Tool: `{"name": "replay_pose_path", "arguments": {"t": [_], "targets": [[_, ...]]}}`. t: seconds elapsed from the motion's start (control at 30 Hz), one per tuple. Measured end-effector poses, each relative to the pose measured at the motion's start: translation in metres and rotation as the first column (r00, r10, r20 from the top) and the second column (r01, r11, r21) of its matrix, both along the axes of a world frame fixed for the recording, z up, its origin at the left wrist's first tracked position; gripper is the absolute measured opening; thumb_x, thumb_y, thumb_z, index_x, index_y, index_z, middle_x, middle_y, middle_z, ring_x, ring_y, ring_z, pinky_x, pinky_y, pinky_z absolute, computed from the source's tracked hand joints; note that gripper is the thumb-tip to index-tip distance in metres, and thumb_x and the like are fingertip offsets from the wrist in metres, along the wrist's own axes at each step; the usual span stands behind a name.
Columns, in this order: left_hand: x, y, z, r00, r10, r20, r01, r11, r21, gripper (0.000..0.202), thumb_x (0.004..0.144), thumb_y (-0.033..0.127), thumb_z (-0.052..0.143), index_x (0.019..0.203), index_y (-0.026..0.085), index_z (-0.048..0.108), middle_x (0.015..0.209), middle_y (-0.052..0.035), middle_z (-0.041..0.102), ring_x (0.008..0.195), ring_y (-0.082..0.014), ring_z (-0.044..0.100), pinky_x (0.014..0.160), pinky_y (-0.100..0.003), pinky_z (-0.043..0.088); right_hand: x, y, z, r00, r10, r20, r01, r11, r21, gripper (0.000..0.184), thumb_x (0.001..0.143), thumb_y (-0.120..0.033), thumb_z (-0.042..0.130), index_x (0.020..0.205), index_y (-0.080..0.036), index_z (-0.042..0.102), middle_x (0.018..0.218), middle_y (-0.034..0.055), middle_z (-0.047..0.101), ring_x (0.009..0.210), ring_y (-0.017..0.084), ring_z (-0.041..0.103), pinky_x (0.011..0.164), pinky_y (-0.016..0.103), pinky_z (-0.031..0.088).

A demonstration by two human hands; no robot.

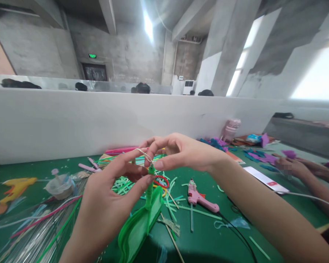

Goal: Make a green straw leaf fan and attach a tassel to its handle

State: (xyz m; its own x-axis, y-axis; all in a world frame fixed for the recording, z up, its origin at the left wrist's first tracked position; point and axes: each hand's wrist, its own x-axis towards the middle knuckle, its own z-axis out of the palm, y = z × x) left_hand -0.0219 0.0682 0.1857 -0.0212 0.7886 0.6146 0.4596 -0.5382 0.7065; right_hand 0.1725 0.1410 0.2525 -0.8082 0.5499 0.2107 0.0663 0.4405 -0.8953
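Note:
In front of me, my left hand point(104, 199) has its thumb and fingers closed round the top of a green leaf-shaped craft piece point(139, 232) with a narrow green stem. The piece hangs below the fingers, its wide wavy part towards the table. My right hand point(183, 151) reaches across from the right, thumb and fingers pinched at the stem's tip. A thin pale cord point(143, 153) loops up from that tip between both hands. Behind the stem, a red ring point(162, 181) is partly hidden, and loose green strips point(123, 186) lie spread about.
A pink hot glue gun point(199, 198) lies on the green table point(205, 241), its black cord trailing frontward. Left are a yellow glue gun point(19, 187), a plastic cup point(59, 188) and clear rods point(50, 233). Rightward lie a phone point(263, 178) and a co-worker's hands point(293, 167). A white partition point(84, 124) stands behind.

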Motion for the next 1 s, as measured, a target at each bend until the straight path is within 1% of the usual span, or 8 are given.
{"name": "replay_pose_path", "arguments": {"t": [0.1,0.2,0.37,0.5,0.6,0.73,0.9,1.0], "targets": [[0.0002,0.0000,-0.0003,1.000,0.002,0.010,-0.002,1.000,-0.001,0.038,0.082,0.030,0.074,0.119,0.033,0.068,0.088,0.0039,0.080,0.079,-0.0166,0.076,0.075,-0.028,0.063,-0.0004,0.0011,-0.0011,1.000,0.017,-0.009,-0.017,1.000,-0.014,0.009,0.084,-0.018,0.070,0.091,-0.020,0.076,0.119,0.0044,0.072,0.121,0.018,0.064,0.099,0.035,0.054],[0.0005,-0.0007,0.0000,1.000,0.002,0.014,-0.002,1.000,-0.003,0.038,0.082,0.030,0.075,0.119,0.033,0.068,0.089,0.0041,0.080,0.079,-0.0162,0.075,0.075,-0.027,0.063,-0.0009,0.0010,-0.0014,1.000,0.022,-0.019,-0.022,1.000,-0.018,0.009,0.084,-0.017,0.071,0.091,-0.020,0.076,0.122,0.0052,0.071,0.119,0.018,0.065,0.099,0.035,0.054],[-0.0011,-0.0015,0.0000,1.000,-0.002,0.007,0.002,1.000,-0.014,0.038,0.082,0.032,0.074,0.120,0.036,0.067,0.089,0.0056,0.080,0.080,-0.0154,0.075,0.076,-0.027,0.062,-0.0013,-0.0003,-0.0006,1.000,-0.019,-0.004,0.020,0.999,0.047,0.009,0.081,-0.018,0.074,0.089,-0.021,0.077,0.119,0.0054,0.073,0.116,0.020,0.067,0.097,0.037,0.055],[-0.0028,-0.0007,-0.0013,1.000,0.000,-0.006,0.000,1.000,-0.004,0.038,0.083,0.033,0.075,0.120,0.036,0.067,0.087,0.0063,0.079,0.080,-0.0150,0.075,0.076,-0.026,0.062,-0.0007,0.0006,-0.0008,1.000,-0.007,0.024,0.006,0.998,0.066,0.013,0.081,-0.020,0.075,0.093,-0.022,0.077,0.122,0.0045,0.071,0.119,0.020,0.065,0.101,0.038,0.052],[-0.0029,-0.0002,-0.0019,1.000,0.001,-0.004,-0.001,1.000,-0.001,0.037,0.083,0.033,0.075,0.119,0.035,0.067,0.091,0.0053,0.080,0.081,-0.0154,0.075,0.077,-0.026,0.062,-0.0004,0.0027,-0.0019,1.000,0.003,0.026,-0.004,0.999,0.049,0.010,0.081,-0.020,0.074,0.091,-0.021,0.077,0.125,0.0050,0.067,0.117,0.019,0.064,0.103,0.038,0.050],[-0.0015,-0.0007,-0.0011,1.000,-0.015,-0.003,0.015,1.000,-0.002,0.039,0.083,0.031,0.075,0.121,0.033,0.067,0.091,0.0044,0.080,0.080,-0.0151,0.075,0.074,-0.025,0.063,-0.0003,0.0063,-0.0043,0.999,0.048,0.011,-0.048,0.999,-0.015,0.011,0.081,-0.024,0.078,0.090,-0.019,0.076,0.125,0.0068,0.066,0.115,0.019,0.063,0.101,0.035,0.049],[0.0009,-0.0017,-0.0002,0.999,-0.008,0.047,0.009,1.000,-0.015,0.039,0.082,0.031,0.075,0.120,0.035,0.068,0.088,0.0067,0.080,0.079,-0.0121,0.075,0.074,-0.020,0.061,0.0001,0.0077,-0.0063,0.998,0.056,0.006,-0.056,0.997,-0.048,0.011,0.081,-0.025,0.080,0.089,-0.019,0.074,0.120,0.0056,0.067,0.117,0.018,0.062,0.101,0.031,0.047],[-0.0001,-0.0012,-0.0012,1.000,-0.012,0.029,0.012,1.000,0.000,0.039,0.082,0.031,0.076,0.120,0.036,0.067,0.088,0.0077,0.080,0.080,-0.0114,0.074,0.075,-0.019,0.060,0.0002,0.0069,-0.0065,0.999,0.052,0.005,-0.052,0.997,-0.051,0.010,0.082,-0.025,0.079,0.089,-0.020,0.074,0.119,0.0050,0.068,0.118,0.017,0.061,0.100,0.030,0.046]]}}
